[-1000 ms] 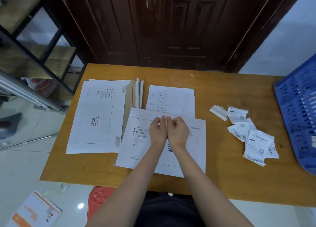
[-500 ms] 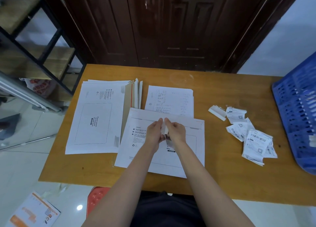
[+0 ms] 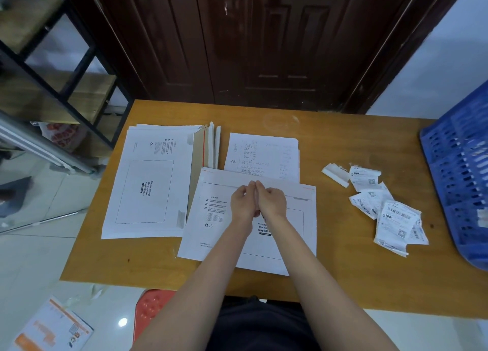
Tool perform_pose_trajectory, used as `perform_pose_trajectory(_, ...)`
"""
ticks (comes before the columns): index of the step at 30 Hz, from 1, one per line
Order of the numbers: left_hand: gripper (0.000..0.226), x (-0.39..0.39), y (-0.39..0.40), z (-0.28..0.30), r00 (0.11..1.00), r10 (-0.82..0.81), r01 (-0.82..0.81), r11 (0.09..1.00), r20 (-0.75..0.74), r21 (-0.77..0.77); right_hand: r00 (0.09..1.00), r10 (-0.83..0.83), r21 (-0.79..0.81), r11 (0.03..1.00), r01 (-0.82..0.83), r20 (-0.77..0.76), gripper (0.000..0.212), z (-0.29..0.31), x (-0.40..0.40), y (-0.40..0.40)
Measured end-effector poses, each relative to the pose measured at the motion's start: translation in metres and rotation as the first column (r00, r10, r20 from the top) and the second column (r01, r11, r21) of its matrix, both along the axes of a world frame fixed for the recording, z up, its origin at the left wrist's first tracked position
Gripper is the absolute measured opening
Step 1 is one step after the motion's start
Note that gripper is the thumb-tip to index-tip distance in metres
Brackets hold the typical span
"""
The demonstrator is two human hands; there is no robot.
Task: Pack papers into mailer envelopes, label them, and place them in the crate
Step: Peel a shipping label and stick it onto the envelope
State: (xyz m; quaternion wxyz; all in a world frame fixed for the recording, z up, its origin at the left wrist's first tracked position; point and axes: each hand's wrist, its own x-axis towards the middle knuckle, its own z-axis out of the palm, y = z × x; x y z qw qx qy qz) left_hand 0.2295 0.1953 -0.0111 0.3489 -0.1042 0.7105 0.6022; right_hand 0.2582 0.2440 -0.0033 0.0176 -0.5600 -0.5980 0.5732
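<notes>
A white mailer envelope [image 3: 211, 218] lies flat in front of me on the wooden table [image 3: 343, 276]. My left hand [image 3: 243, 202] and my right hand [image 3: 272, 202] are held together just above its flap, fingertips meeting. They pinch a small white label between them, almost fully hidden by the fingers. Handwritten papers [image 3: 264, 152] lie just beyond the envelope. To the left lies a stack of more mailer envelopes [image 3: 150, 181]. Loose shipping labels [image 3: 390, 213] lie in a pile to the right. The blue crate [image 3: 459, 171] stands at the table's right edge.
A torn backing strip [image 3: 335, 175] lies by the labels. A dark wooden door [image 3: 250, 46] is behind the table and a metal shelf [image 3: 66, 86] stands to the left. On the floor are a red stool [image 3: 150, 311] and an orange leaflet [image 3: 52, 327].
Both hands stayed together over the envelope and shifted slightly towards its flap. The white piece that showed between them half a second ago is now covered by the fingers.
</notes>
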Motion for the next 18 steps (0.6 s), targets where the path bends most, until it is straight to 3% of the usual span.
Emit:
perform_pose_trajectory(5,0.03,-0.002,-0.004,0.004,0.98,0.03,-0.062,0.986,0.199,0.157,0.979,-0.189,-0.265,0.951,0.161,-0.081,0.035,0.002,0.004,0.003)
perform_pose_trajectory(11,0.034,-0.009,-0.014,0.006,0.911,0.069,-0.191,0.944,0.407,0.268,0.965,-0.229,-0.463,0.874,0.147,-0.125,0.025,0.009,0.006,0.011)
perform_pose_trajectory(18,0.036,-0.011,-0.012,0.007,0.965,-0.048,0.001,0.984,0.258,0.18,0.931,-0.342,-0.573,0.791,0.213,-0.126,0.046,0.013,0.009,0.015)
